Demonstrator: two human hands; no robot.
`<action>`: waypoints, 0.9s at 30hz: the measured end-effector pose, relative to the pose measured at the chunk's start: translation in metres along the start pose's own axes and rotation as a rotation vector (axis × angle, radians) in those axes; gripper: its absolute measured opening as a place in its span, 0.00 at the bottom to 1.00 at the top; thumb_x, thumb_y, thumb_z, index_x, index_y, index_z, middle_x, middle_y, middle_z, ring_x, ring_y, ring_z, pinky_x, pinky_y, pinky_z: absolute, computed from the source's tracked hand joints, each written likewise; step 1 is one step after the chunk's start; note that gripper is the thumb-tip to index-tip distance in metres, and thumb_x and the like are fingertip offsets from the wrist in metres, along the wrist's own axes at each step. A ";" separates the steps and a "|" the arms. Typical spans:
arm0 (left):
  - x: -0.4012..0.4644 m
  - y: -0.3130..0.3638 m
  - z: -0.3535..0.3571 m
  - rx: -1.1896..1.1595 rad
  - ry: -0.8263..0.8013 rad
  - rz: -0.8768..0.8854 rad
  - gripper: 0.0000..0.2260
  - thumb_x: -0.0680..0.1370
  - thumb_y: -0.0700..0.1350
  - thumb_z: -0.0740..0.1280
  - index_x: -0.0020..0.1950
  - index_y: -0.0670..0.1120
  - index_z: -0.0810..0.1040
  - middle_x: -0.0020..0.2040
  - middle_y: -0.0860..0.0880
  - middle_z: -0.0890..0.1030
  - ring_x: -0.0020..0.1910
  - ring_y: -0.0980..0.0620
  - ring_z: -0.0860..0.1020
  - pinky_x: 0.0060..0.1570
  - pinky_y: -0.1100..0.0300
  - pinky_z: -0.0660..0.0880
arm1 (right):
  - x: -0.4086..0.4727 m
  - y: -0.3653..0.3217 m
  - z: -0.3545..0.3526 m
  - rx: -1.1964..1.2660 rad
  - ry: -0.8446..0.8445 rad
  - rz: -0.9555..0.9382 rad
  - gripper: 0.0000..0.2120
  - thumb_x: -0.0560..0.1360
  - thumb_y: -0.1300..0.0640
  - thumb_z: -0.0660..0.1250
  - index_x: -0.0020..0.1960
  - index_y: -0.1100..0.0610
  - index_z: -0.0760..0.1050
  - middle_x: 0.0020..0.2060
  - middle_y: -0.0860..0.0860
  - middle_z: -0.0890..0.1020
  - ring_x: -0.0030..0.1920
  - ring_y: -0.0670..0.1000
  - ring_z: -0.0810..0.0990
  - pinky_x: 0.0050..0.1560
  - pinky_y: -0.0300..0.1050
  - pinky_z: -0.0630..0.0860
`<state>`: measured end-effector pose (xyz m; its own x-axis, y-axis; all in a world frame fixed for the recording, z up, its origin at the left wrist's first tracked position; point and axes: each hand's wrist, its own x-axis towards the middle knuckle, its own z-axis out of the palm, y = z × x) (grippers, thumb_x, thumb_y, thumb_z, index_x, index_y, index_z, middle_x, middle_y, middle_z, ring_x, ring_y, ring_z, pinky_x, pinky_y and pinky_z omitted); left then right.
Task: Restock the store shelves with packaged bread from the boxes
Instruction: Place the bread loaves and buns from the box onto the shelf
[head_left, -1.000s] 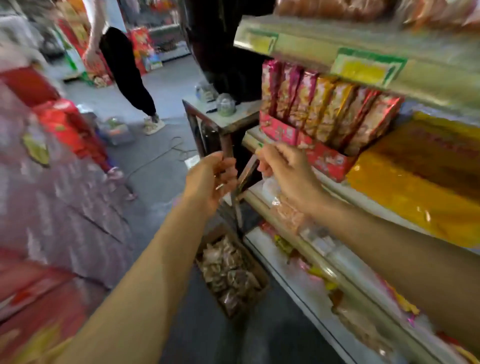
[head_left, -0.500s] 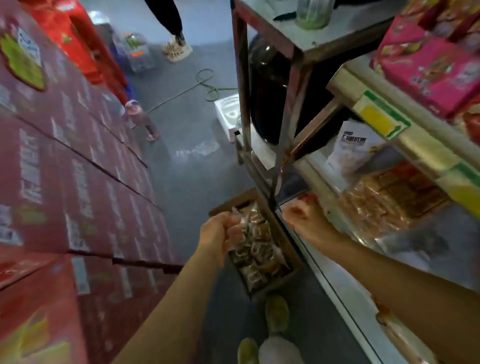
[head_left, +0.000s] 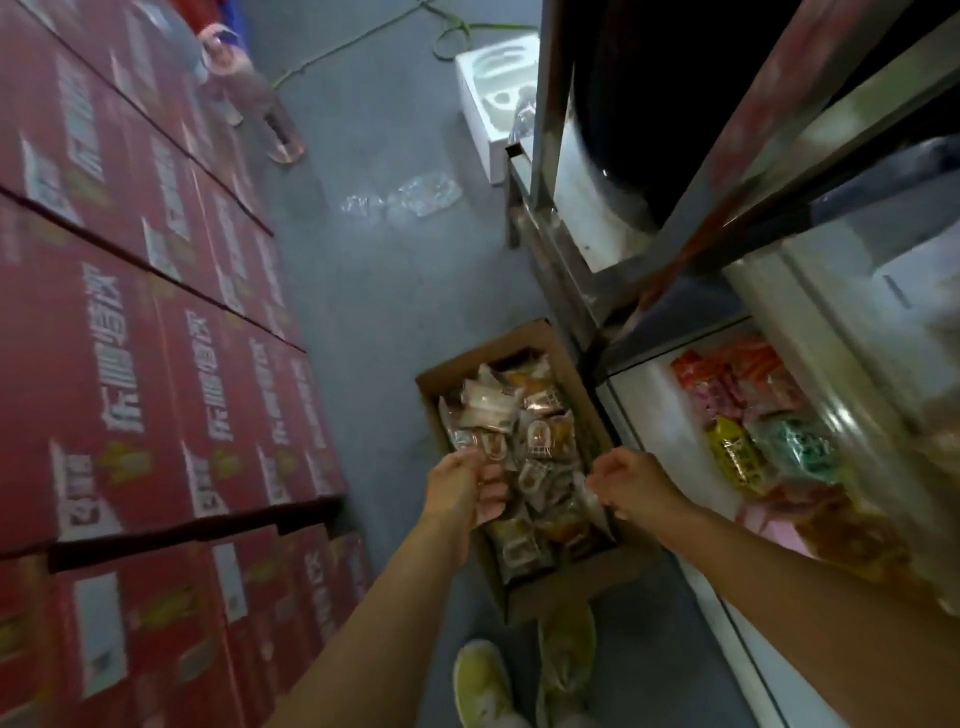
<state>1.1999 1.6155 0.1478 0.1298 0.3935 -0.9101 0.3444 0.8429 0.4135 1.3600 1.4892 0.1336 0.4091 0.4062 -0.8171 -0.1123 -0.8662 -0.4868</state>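
1. The left hand (head_left: 465, 486) is down in the cardboard box (head_left: 566, 590), its fingers curled round a clear-wrapped bread packet (head_left: 491, 449) at the left side of the pile.
2. The right hand (head_left: 631, 480) hangs over the box's right edge with its fingers curled under. A bit of clear wrapper shows just below the knuckles, but whether the hand is pinching it or only touching it cannot be told.
3. The box sits open on the grey floor (head_left: 374, 291), filled with packaged bread (head_left: 540, 441) lying loosely heaped, pale and brown pieces in clear film.
4. Just to the right of the box stands the shelf unit (head_left: 639, 395). Its lowest white shelf carries orange, yellow and teal packets (head_left: 748, 441); the upper shelf edges overhang it and hide part of it.
5. To the left, stacked red cartons (head_left: 130, 364) wall in the aisle, leaving a narrow strip of floor.
6. Below the box, the person's yellow-green shoes (head_left: 483, 686) touch its near end.
7. Farther up the aisle lie crumpled clear plastic (head_left: 415, 195), a pink bottle (head_left: 249, 98), a white box (head_left: 491, 93) and a green cord (head_left: 447, 36).
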 end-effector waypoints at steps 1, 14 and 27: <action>0.014 -0.003 -0.001 0.019 -0.003 0.007 0.08 0.83 0.40 0.58 0.58 0.43 0.76 0.36 0.49 0.78 0.24 0.55 0.75 0.34 0.57 0.77 | 0.012 0.003 0.005 -0.015 -0.003 -0.002 0.07 0.76 0.60 0.70 0.51 0.54 0.74 0.49 0.53 0.78 0.51 0.53 0.77 0.54 0.50 0.76; 0.241 -0.022 0.025 0.778 0.070 0.471 0.22 0.79 0.39 0.63 0.72 0.52 0.67 0.65 0.47 0.76 0.61 0.46 0.76 0.61 0.46 0.76 | 0.207 0.035 0.078 -0.661 0.106 -0.323 0.20 0.76 0.59 0.66 0.67 0.53 0.69 0.64 0.53 0.73 0.66 0.56 0.70 0.62 0.54 0.73; 0.309 -0.024 0.035 2.037 0.280 0.894 0.32 0.74 0.55 0.71 0.74 0.47 0.62 0.68 0.44 0.65 0.67 0.44 0.63 0.64 0.51 0.62 | 0.259 0.059 0.101 -1.203 0.181 -0.172 0.25 0.73 0.50 0.70 0.65 0.58 0.69 0.63 0.57 0.73 0.63 0.57 0.70 0.62 0.50 0.68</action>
<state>1.2645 1.7042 -0.1438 0.7194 0.5204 -0.4600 0.5142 -0.8443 -0.1511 1.3685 1.5728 -0.1381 0.4668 0.5785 -0.6689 0.8231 -0.5608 0.0895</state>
